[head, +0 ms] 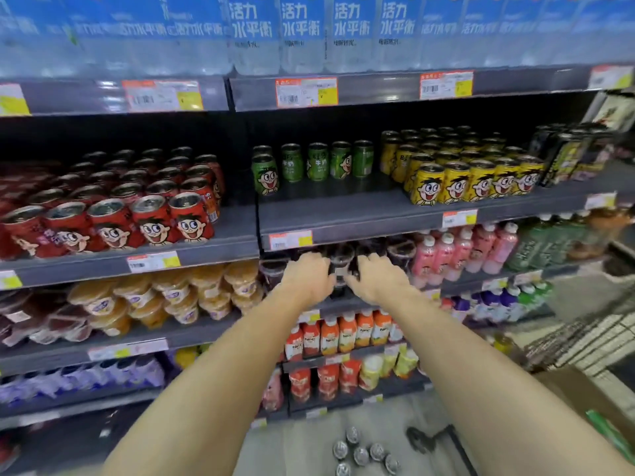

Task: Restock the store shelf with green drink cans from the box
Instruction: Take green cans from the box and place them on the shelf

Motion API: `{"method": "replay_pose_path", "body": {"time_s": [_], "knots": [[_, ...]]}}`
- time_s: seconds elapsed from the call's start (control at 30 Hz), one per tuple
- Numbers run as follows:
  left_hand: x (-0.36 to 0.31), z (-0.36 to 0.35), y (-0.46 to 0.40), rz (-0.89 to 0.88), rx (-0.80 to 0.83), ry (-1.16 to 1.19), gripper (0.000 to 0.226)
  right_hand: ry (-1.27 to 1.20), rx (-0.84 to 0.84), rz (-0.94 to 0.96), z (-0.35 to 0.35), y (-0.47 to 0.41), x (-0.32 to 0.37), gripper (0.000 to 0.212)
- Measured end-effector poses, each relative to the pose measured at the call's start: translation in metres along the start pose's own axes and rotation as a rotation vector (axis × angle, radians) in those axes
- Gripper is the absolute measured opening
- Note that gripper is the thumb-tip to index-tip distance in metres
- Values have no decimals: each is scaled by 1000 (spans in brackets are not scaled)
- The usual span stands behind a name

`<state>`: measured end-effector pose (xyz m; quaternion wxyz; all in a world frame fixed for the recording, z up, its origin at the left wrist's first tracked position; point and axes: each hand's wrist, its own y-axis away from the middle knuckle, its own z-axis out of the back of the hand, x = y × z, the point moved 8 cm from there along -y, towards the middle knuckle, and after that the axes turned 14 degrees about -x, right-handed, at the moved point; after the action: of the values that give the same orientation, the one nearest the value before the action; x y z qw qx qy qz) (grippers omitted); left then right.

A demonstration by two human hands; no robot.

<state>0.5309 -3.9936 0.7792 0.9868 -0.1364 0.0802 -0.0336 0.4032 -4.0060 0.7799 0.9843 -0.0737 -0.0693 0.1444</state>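
Your left hand (307, 277) and right hand (377, 278) were both stretched out at arm's length, close together, in front of the shelf below the canned drinks. Both were seen from the back, knuckles up, fingers curled away from the camera around a dark cup (341, 269) between them. Both appeared to touch it, though how firmly the fingers closed could not be told from this angle. The green cans (311, 163) stood on the shelf above your hands: a short row at the back of their bay, one more at the left front (265, 174) with its cartoon face showing. The grey shelf board (330, 214) in front of that row lay bare to its edge. To the right, touching rows of yellow cans (474, 180) filled their bay to the front; to the left, on the neighbouring shelf, red cans (113, 221) were packed tight the same way. Water bottles (302, 32) with blue labels lined the top shelf. Around the dark cup sat more dark cups; orange jelly cups (165, 297) lay to the left, pink bottles (453, 255) to the right. Down on the floor near your feet, a loose cluster of cans (360, 453) stood upright, only their silver tops visible, so their colour could not be told. At lower right, a brown cardboard box (570, 393) sat just beside a wire cart (584, 341), blurred at the frame edge.
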Motion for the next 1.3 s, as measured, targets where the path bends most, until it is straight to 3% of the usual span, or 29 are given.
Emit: {"method": "replay_pose_path", "body": {"time_s": [0.1, 0.33, 0.7, 0.97, 1.3], "knots": [[-33, 9, 45, -106, -66, -34, 40, 53, 87, -40, -15, 53, -11, 56], [-114, -16, 122, -230, 103, -35, 34, 52, 225, -225, -40, 172, -77, 64], [-258, -29, 152, -454, 120, -49, 34, 1, 117, -429, 11, 291, -193, 56], [-439, -57, 185, -611, 216, -69, 42, 53, 92, -606, 47, 397, -331, 63], [-603, -112, 215, -637, 276, -54, 43, 49, 102, -676, 56, 472, -469, 60]]}}
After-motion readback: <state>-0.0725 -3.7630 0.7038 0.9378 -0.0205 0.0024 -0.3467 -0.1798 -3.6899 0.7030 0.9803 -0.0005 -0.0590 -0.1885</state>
